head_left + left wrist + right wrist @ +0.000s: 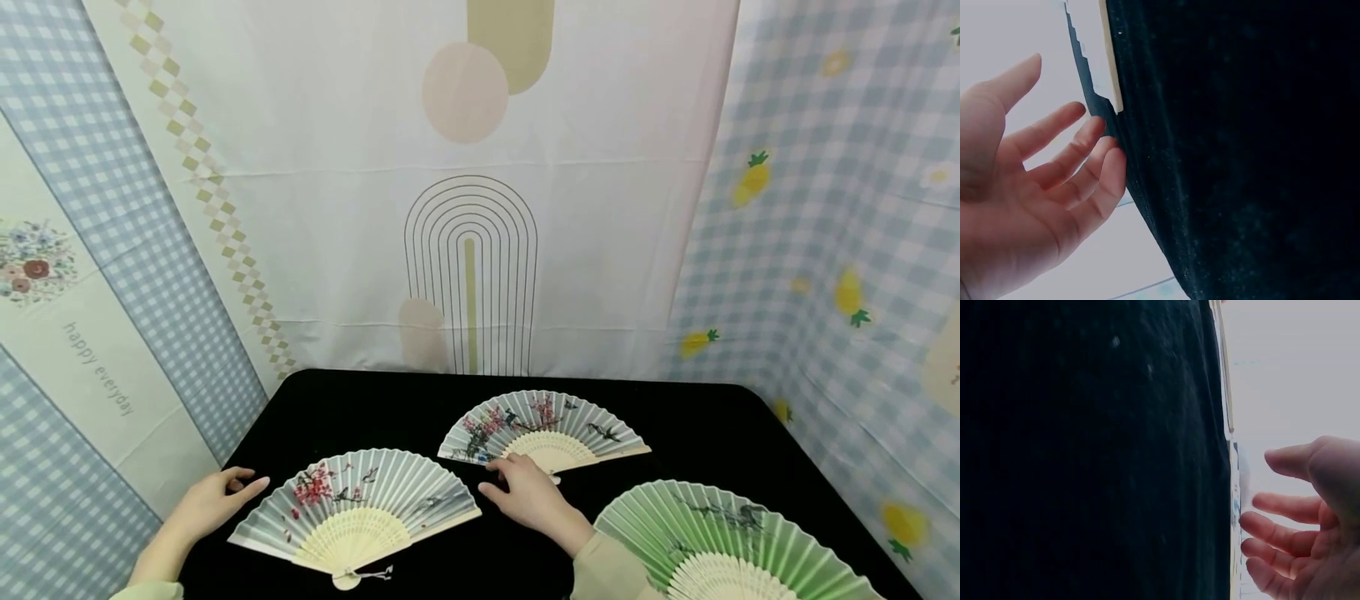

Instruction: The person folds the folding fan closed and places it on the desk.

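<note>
Lower left of frame, red-blossom fan (pixel 357 510) lies crosswise between your left grip (pixel 210 506) and right grip (pixel 531 498), both empty, fingers relaxed.

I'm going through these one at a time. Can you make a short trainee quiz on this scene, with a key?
1. In the head view, what is the main colour of the rightmost folding fan?
2. True or false: the left hand holds nothing.
3. In the head view, which lies between the left hand and the right hand?
A. The rightmost folding fan
B. The red-blossom folding fan
C. A closed fan

Key:
1. Green
2. True
3. B
</note>
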Available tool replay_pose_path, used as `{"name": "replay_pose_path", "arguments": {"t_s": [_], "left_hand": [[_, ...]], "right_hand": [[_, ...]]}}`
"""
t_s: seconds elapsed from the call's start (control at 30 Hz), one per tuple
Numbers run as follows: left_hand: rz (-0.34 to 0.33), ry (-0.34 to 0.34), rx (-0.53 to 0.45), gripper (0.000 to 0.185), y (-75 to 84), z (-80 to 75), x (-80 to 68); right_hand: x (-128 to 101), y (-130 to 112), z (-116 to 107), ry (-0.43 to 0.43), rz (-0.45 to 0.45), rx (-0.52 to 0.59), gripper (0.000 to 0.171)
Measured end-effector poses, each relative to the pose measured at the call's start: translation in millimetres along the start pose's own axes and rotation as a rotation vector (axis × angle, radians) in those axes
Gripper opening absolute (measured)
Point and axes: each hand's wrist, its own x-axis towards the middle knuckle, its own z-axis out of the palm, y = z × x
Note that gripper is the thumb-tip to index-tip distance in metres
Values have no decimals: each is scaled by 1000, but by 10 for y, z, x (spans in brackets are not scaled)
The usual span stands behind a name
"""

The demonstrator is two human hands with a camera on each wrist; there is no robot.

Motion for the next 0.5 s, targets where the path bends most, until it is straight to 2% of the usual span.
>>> {"name": "replay_pose_path", "arguments": {"t_s": [0.17,0.5], "left_hand": [[-3,-20,-45,64,-3,28,-16],[-27,-59,-115,44,1,46,-40]], "right_hand": [[-9,-47,53,-54,5,11,41],[10,-24,118,-81,-12,10,38]]}}
